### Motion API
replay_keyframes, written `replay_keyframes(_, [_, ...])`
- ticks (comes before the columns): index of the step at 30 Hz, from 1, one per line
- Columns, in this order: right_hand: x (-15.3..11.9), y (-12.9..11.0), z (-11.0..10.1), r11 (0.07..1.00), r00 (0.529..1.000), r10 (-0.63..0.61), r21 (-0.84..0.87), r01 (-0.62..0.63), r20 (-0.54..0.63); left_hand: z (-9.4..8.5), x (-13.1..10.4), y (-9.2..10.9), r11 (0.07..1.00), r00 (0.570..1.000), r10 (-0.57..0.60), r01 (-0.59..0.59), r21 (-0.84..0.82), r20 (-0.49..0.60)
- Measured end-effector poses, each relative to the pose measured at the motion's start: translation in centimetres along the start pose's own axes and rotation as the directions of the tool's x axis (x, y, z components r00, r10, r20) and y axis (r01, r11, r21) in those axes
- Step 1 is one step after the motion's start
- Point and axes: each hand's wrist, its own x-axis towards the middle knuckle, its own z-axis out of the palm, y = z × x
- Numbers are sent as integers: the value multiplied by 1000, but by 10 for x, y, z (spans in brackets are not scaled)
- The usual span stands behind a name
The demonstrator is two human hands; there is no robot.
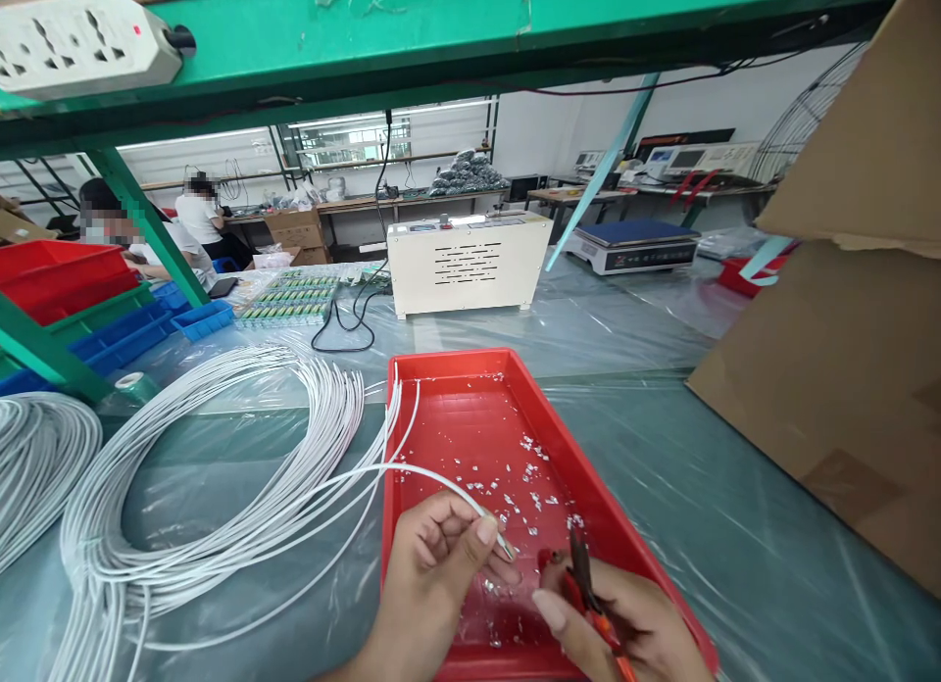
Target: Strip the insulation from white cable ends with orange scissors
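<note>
My left hand [439, 569] is closed over the red tray, pinching a white cable [433, 474] close to its end. A small tip, perhaps stripped or fitted with a connector, sticks out past the fingers; its details are too small to tell. In my right hand [624, 618] are pliers or cutters with red-orange handles [604, 631], their dark jaws pointing up and apart from the cable end. The cable runs left to a large coil of white cable [316, 447]. Small clear scraps [533, 449] lie scattered in the red tray [580, 445] beneath both hands.
Another cable coil [44, 476] lies at far left. Behind the tray stands a cream metal box [470, 270], with a scale [632, 246] to its right. Cardboard [830, 388] borders the right side. A green beam [441, 25] crosses overhead. Two people sit in the left background.
</note>
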Motion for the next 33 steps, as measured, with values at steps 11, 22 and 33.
replay_keyframes(11, [7,-5,-9,993,993,-118,-32,117,-10,0,-7,-17,978,989,136,-143,155,53])
replay_keyframes(22, [6,-4,-6,966,982,-185,-188,176,-33,-2,-10,-22,899,957,262,-290,327,127])
replay_keyframes(33, [3,-6,-6,942,970,-240,-252,222,-45,0,-8,-21,861,952,285,-304,406,110])
